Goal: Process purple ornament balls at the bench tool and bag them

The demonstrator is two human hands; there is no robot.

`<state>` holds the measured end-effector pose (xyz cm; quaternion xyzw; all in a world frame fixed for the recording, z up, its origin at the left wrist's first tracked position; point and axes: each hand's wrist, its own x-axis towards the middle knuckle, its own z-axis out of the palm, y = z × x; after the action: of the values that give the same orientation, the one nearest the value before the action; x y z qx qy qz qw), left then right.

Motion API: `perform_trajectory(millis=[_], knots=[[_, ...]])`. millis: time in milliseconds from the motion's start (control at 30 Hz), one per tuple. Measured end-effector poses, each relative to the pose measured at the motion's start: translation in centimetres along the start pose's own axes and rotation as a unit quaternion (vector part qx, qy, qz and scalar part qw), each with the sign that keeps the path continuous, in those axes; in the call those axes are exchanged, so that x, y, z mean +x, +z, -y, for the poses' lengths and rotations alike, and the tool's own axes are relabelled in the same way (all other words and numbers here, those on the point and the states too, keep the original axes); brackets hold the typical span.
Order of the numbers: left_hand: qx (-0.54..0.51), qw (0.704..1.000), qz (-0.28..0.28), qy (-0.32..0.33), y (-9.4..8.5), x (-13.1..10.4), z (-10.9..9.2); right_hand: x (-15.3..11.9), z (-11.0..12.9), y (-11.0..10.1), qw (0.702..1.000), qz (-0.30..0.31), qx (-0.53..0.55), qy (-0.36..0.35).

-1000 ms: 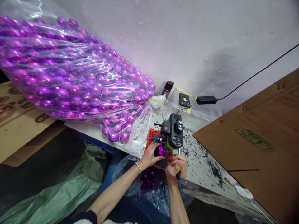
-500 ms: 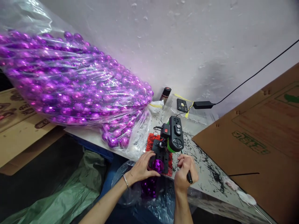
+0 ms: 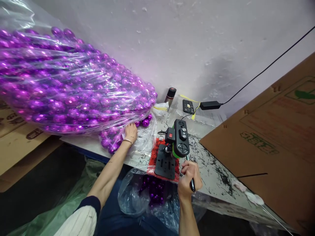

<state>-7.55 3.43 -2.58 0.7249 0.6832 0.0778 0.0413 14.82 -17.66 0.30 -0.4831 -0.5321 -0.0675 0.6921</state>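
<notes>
My left hand reaches into the mouth of a big clear bag of shiny purple balls; its fingertips are hidden among the balls and plastic. Closed around a dark-handled tool, my right hand is just right of a small black device with round knobs and a red switch. The device stands over a black slotted plate, which lies bare on a red mat. Below the table edge, an open clear bag holds more purple balls.
Cardboard boxes stand at the right and left. Behind the device are a dark bottle, a black remote and a black adapter with its cable. Black shavings litter the table. Green plastic lies at the lower left.
My left hand has left the purple ball at the plate and moved up and left to the big bag. That ball is gone from the plate. My right hand still grips the tool.
</notes>
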Motion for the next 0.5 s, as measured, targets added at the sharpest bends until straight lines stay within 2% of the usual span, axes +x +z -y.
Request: perform_trajectory(millis=[267, 400, 500], knots=[[-0.004, 0.998, 0.056, 0.034, 0.3, -0.6, 0.9, 0.1, 0.0, -0.2, 1.000, 0.011, -0.003, -0.005], [-0.107, 0.987, 0.079, 0.092, 1.1, -1.5, 1.5, 0.0, 0.1, -0.1, 1.000, 0.010, 0.001, 0.002], [-0.215, 0.966, 0.058, 0.131, 2.0, -1.8, 1.6, 0.1, 0.2, -0.1, 1.000, 0.010, 0.012, 0.006]])
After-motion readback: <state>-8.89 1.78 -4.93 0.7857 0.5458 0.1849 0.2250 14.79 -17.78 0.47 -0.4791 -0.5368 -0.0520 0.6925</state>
